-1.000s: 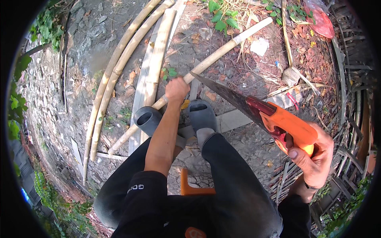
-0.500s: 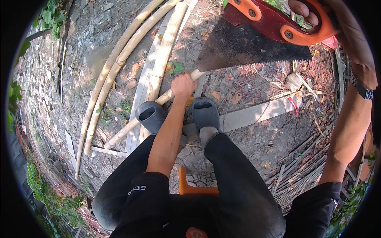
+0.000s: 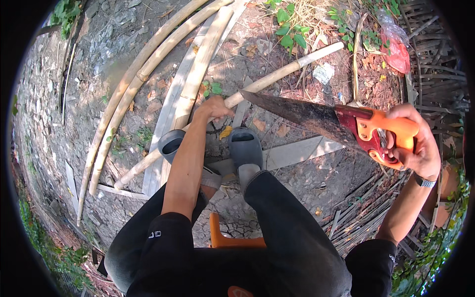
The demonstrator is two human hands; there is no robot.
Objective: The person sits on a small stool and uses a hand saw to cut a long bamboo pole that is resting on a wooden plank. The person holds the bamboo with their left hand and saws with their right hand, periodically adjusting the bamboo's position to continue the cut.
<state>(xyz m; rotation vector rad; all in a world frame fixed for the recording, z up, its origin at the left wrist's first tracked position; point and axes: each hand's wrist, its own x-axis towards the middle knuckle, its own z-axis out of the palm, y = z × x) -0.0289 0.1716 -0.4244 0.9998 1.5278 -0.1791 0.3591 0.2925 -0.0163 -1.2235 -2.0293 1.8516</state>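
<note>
My left hand (image 3: 214, 108) is wrapped round a thin bamboo pole (image 3: 277, 75), which slants from the lower left up to the right. One grey clog (image 3: 171, 143) is close against the pole's lower part; whether it presses on it I cannot tell. At the right, my right hand (image 3: 420, 143) grips the orange-and-red handle of a hand saw (image 3: 316, 119). The saw's dark blade points left, its narrow tip near the pole just right of my left hand. Whether the tip touches the pole I cannot make out.
Two long bamboo poles (image 3: 141, 76) lie at the left, beside a thicker bamboo piece (image 3: 198, 74) on flat boards. Another board (image 3: 302, 152) lies beyond my feet. Thin strips (image 3: 361, 213) are stacked at right. A red plastic bag (image 3: 396, 53) lies far right. Beneath me is an orange seat (image 3: 232, 241).
My right hand has brought the saw down and toward me, turning its blade lower and uncovering the pole's far end. My left hand keeps its hold on the pole, slightly further left in view.
</note>
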